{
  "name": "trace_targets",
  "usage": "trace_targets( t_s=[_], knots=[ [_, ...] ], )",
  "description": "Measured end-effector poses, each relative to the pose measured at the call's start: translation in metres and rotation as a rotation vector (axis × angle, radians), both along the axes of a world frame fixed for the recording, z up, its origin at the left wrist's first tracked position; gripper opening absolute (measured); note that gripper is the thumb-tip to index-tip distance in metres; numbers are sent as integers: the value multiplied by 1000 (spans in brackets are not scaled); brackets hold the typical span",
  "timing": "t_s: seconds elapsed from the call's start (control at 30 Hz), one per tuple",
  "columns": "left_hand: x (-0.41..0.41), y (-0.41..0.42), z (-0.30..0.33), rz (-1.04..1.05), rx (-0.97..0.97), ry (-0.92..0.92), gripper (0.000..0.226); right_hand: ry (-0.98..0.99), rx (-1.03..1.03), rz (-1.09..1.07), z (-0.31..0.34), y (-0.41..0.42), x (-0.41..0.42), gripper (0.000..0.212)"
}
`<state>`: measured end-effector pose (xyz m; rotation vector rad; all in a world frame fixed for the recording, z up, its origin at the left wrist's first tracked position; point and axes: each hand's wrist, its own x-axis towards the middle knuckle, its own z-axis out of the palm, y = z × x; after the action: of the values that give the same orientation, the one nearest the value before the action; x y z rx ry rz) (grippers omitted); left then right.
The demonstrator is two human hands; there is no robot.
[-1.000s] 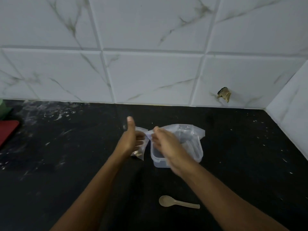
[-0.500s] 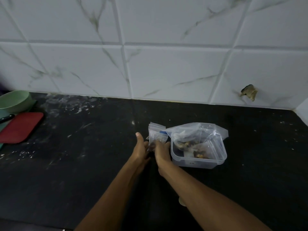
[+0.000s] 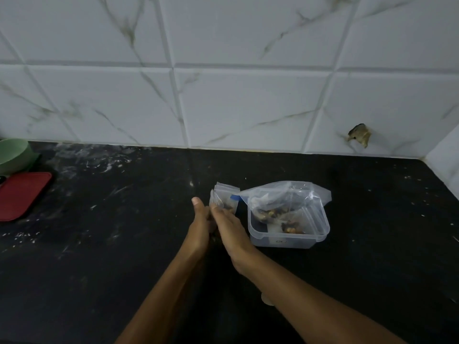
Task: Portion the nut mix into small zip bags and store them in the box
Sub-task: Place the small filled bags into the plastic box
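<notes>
Seen from the head camera, two bare forearms reach forward over a black stone counter [image 3: 104,244] backed by white marble-look wall tiles [image 3: 248,100]. Both hands meet at a small clear zip bag [image 3: 221,199] with a little brown nut mix in its lower part, held upright just left of the box. The left hand [image 3: 199,225] has its thumb raised and its fingers curled onto the bag's left edge; the right hand [image 3: 229,228] pinches the bag's lower right side with its fingertips. Just beside it sits a clear rectangular plastic box [image 3: 288,238], lid off, holding filled clear bags of nuts [image 3: 278,207], one larger bag rising above the rim. At the far left are a pale green bowl [image 3: 15,155] and a red flat lid [image 3: 22,194]. A beige spoon tip [image 3: 267,300] peeks out beside the right forearm.
</notes>
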<state>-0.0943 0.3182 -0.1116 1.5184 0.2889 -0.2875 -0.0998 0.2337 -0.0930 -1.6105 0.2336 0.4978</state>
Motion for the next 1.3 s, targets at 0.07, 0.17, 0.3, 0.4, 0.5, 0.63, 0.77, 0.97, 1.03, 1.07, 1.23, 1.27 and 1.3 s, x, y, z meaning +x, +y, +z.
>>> trace_targets(
  t_s=[0.07, 0.17, 0.3, 0.4, 0.5, 0.63, 0.77, 0.97, 1.03, 1.07, 1.23, 1.27, 1.3],
  knots=[
    [-4, -11, 16, -19, 75, -91, 75, -32, 42, -10, 21, -15, -1, 30],
    [-2, -31, 32, -176, 86, -184, 82, -4, 144, -90, 50, -47, 4, 35],
    [14, -72, 45, -378, 102, -117, 99, 131, 192, -193, 67, -96, 16, 49],
    [31, -101, 40, -420, 102, 33, 115, 236, 205, -233, 62, -127, 26, 66],
    [37, -120, 37, -474, 44, 165, 90, 312, 222, -266, 46, -143, 34, 81],
    [35, -130, 44, -472, -8, 236, 81, 381, 232, -278, 31, -157, 38, 82],
    [37, -128, 34, -513, 37, 191, 86, 375, 188, -237, 23, -164, 42, 83],
    [43, -131, 22, -562, 65, 206, 90, 408, 58, -204, 18, -168, 47, 85],
    [50, -132, 16, -549, 78, 259, 91, 424, 62, -203, 16, -162, 50, 84],
    [54, -131, 12, -541, 91, 275, 93, 431, 71, -210, 14, -161, 51, 83],
    [64, -128, 7, -532, 182, 315, 108, 446, 3, -254, -4, -162, 63, 87],
    [65, -129, 5, -547, 187, 319, 109, 454, -6, -253, -7, -163, 66, 88],
    [64, -130, 6, -561, 203, 316, 109, 456, -29, -249, -6, -164, 67, 88]
  ],
)
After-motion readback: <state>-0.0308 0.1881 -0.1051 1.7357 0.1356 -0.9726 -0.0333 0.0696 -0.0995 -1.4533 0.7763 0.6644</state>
